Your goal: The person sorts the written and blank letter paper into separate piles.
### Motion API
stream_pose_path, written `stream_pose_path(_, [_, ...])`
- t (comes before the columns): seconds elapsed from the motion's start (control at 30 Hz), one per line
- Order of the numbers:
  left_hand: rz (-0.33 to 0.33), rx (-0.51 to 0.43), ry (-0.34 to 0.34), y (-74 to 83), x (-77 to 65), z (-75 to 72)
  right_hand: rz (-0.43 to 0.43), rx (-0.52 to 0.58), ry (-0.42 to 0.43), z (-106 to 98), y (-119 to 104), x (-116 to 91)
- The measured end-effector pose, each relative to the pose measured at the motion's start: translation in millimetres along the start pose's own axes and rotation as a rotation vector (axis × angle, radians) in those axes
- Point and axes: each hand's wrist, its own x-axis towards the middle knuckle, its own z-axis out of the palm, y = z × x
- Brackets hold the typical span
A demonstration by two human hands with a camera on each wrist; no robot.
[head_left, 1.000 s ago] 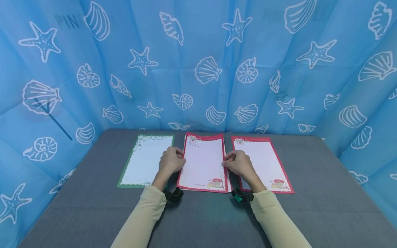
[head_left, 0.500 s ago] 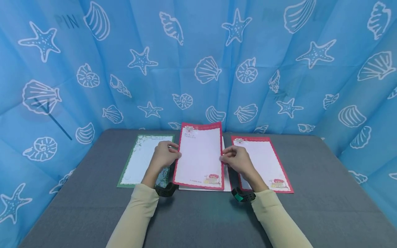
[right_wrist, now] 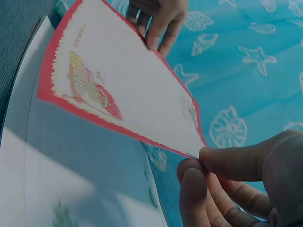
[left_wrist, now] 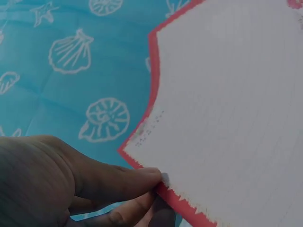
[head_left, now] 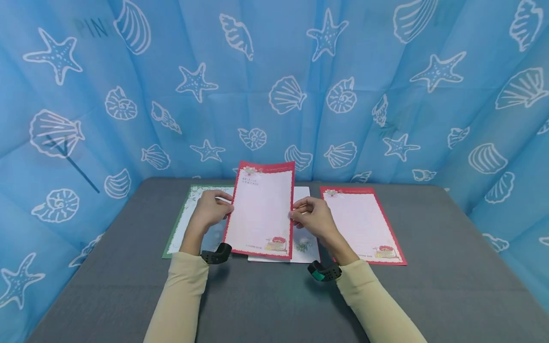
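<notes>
A red-bordered sheet of paper [head_left: 260,214] with a small printed picture at its lower right is held up between both hands, tilted and slightly bowed. My left hand [head_left: 211,209] pinches its left edge, and in the left wrist view the thumb [left_wrist: 137,182] lies on the front of the red border. My right hand [head_left: 314,216] pinches the opposite edge between thumb and fingers. Below it lies a white sheet [head_left: 305,247] with a green plant print, partly covered. A green-bordered sheet [head_left: 177,233] lies on the left, partly behind the left hand and the raised paper.
Another red-bordered sheet [head_left: 358,224] lies flat to the right on the grey table [head_left: 274,305]. A blue curtain [head_left: 257,57] with white shells and starfish hangs behind the table's far edge. Dark bands [head_left: 216,254] are on both wrists.
Both hands have raised the red-bordered sheet off the middle and carried it leftward. More of the white sheet beneath now shows, and the raised sheet overlaps the green-bordered one.
</notes>
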Motion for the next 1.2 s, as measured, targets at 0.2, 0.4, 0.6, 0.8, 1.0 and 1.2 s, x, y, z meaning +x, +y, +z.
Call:
stream_pose_path(0.2, [-0.028,0.088,0.121,-11.4,1.6,-19.5,0.017,-0.007,0.009,31.1,-10.0,8.1])
stream_pose_path(0.4, [-0.084,0.166,0.217,-21.1,-0.9,-38.0,0.029,0.004,-0.023,63.4,-18.5,18.9])
stream_pose_path(0.6, [-0.151,0.210,0.276,-29.9,-3.5,-50.8,0.052,-0.034,-0.057,92.1,-21.7,28.3])
stream_pose_path(0.8, [-0.231,0.213,0.298,-38.4,-3.7,-57.6,0.093,-0.104,-0.129,111.1,-25.8,33.3])
stream_pose_path(1.0, [-0.274,0.238,0.331,-43.4,-4.7,-59.0,0.162,-0.211,-0.234,120.0,-30.1,37.1])
stream_pose_path(1.2, [-0.308,0.268,0.355,-49.1,-6.5,-59.7,0.184,-0.255,-0.287,124.3,-28.6,38.5])
